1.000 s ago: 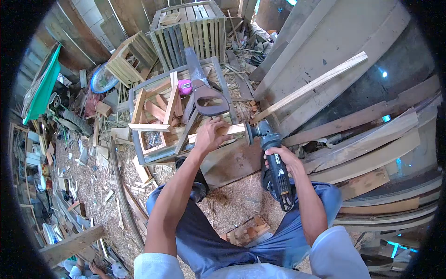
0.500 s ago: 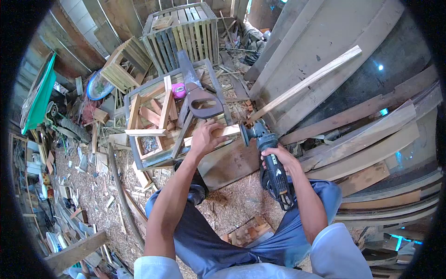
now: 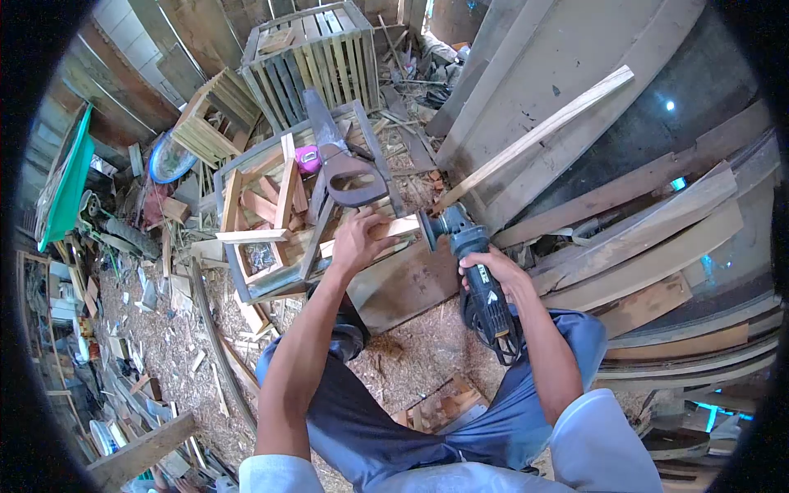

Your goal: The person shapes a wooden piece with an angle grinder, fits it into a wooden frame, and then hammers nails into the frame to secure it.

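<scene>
Nothing actually reading as text here. White label strip sitting on body of angle grinder [image 3: 486,302], right hand [image 3: 493,271] wrapping around it, lettering coming out too small and blurry to make out. Pink tape measure [image 3: 309,159] not resolving into any words or numbers either. Handsaw [image 3: 349,177] and wood strip [image 3: 396,227] under left hand [image 3: 357,240] not showing any legible print.
</scene>
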{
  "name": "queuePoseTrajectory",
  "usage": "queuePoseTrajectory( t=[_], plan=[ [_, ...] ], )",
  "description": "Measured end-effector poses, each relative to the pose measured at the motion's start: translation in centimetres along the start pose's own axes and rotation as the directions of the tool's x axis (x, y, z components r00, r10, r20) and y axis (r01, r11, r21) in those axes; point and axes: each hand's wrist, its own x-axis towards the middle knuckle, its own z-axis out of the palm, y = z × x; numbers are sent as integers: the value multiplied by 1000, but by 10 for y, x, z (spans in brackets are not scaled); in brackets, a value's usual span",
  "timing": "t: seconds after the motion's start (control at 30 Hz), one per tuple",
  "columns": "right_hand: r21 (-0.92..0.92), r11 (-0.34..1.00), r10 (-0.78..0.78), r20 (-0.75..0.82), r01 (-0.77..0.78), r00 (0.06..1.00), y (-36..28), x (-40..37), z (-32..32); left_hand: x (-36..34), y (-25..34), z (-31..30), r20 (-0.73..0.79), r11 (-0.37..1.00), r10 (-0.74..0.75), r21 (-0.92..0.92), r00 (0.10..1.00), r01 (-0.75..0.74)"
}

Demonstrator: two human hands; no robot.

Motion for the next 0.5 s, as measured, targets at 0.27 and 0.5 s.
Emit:
queuePoseTrajectory(
  t=[0.27, 0.5],
  plan=[
    [-31, 998, -53, 5, 53, 999, 9, 6, -7, 0, -15, 16, -141, 992, 128, 39, 982, -123],
    [-14, 999, -30, -46, 30, 998, 6, 6, 0, 1, -8, 9, -73, 997, 69, -13, 995, -70]
  ],
)
